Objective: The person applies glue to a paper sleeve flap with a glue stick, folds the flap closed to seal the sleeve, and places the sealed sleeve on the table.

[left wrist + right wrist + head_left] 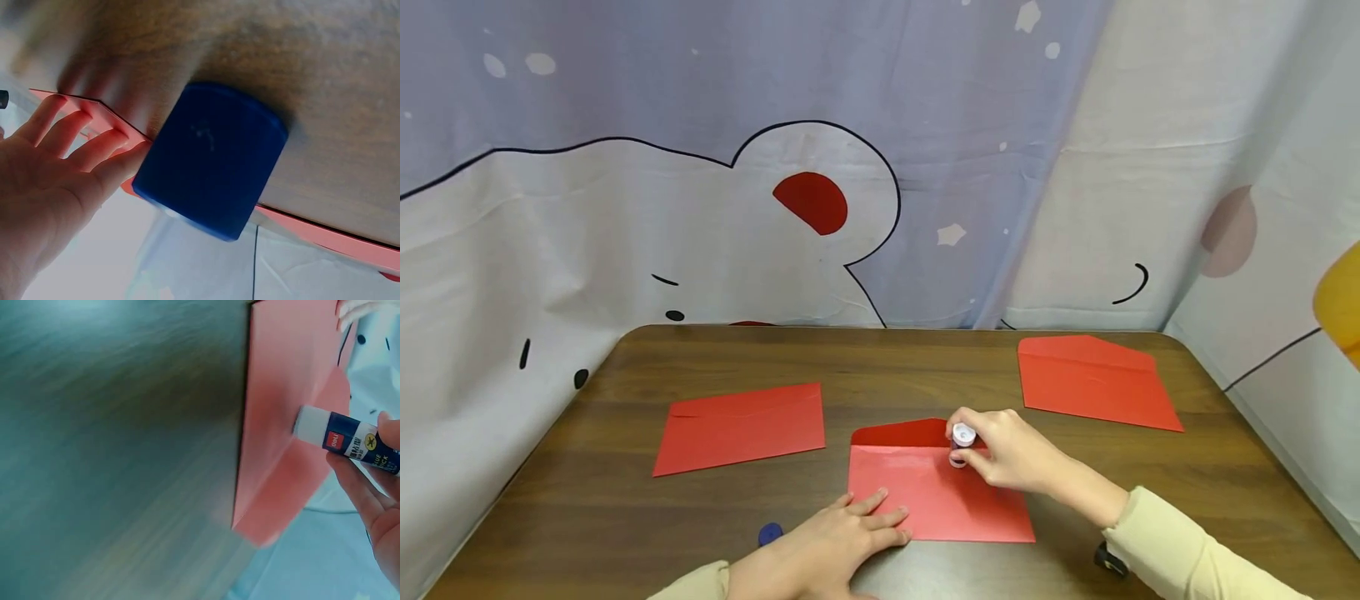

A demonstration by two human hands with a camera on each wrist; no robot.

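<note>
A red envelope (932, 508) lies at the front middle of the table, its flap (898, 433) opened away from the person. My right hand (1011, 454) pinches a glue stick (962, 446) upright between thumb and fingers; its label shows in the right wrist view, and its white lower end (310, 425) is right at the envelope near the flap's fold. The left hand (838, 542) rests with spread, straight fingers on the envelope's lower left corner. Beside that hand stands a blue cap (212, 159), seen from above in the head view.
Another red envelope (745, 429) lies at the left with its flap folded down. A third red envelope (1097, 383) lies at the back right, flap opened. By the right sleeve is a small black object (1110, 560). A patterned curtain (700, 83) hangs behind the wooden table (587, 517).
</note>
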